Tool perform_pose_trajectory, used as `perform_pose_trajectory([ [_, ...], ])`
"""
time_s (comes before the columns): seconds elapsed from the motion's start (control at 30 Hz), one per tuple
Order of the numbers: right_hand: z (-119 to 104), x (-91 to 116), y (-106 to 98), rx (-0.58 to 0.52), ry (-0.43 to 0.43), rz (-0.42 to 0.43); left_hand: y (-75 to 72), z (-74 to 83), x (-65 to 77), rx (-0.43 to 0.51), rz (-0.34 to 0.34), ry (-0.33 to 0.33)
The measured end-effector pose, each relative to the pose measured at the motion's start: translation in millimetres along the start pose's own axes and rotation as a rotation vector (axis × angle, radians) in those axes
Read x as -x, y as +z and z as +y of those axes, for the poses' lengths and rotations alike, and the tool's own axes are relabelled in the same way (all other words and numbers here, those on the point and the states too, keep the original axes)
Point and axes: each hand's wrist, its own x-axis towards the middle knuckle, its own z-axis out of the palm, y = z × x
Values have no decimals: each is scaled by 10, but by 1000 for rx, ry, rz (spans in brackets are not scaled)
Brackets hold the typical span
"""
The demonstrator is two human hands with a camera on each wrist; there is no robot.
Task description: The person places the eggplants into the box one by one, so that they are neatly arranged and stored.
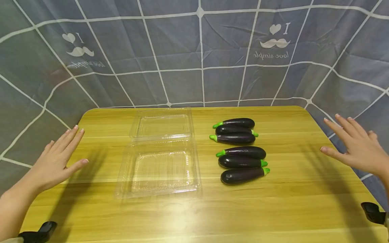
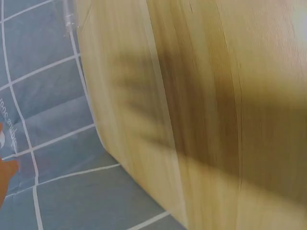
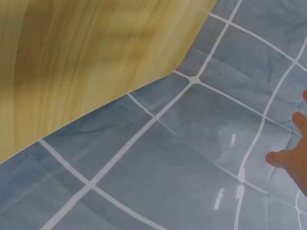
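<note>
My left hand (image 1: 56,162) hovers over the table's left edge, fingers straight and thumb spread, holding nothing. Across the table, my right hand (image 1: 357,145) is raised at the right edge with its fingers extended, also holding nothing. Between them a clear plastic clamshell box (image 1: 161,168) lies unfolded, its lid (image 1: 164,125) toward the back. To its right, dark purple eggplants with green stems lie in two groups: a back group (image 1: 234,138) and a front group (image 1: 241,162). Both hands are well apart from these things. In the right wrist view, fingertips (image 3: 276,159) show at the right edge.
The wooden table (image 1: 194,216) has rounded back corners. A grey cloth (image 1: 176,40) with white grid lines hangs behind it and at both sides. Dark wrist mounts (image 1: 37,233) show at the lower corners. Shadows of both arms fall on the tabletop.
</note>
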Motion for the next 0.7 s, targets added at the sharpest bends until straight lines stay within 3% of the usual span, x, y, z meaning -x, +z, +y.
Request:
perform_pose_trajectory([
  [0.07,-8,-2,4,-23,-9,11,27,17,-1,122,-1,-9],
  [0.17,-33,-4,17,-89,-37,50,88,96,-9,322,-39,-76],
  [0.27,-91,-16,37,-192,-62,68,164,189,2,492,-123,-173],
  [0.33,-145,-29,57,-277,-72,67,222,239,20,565,-168,-204],
  [0.4,-208,-39,81,-339,-61,56,277,271,36,670,-205,-202],
  [0.6,-393,-63,218,-420,-72,93,450,323,28,1078,-236,-79],
  [0.7,-492,-82,303,-426,-116,82,504,359,12,1157,-244,-80],
])
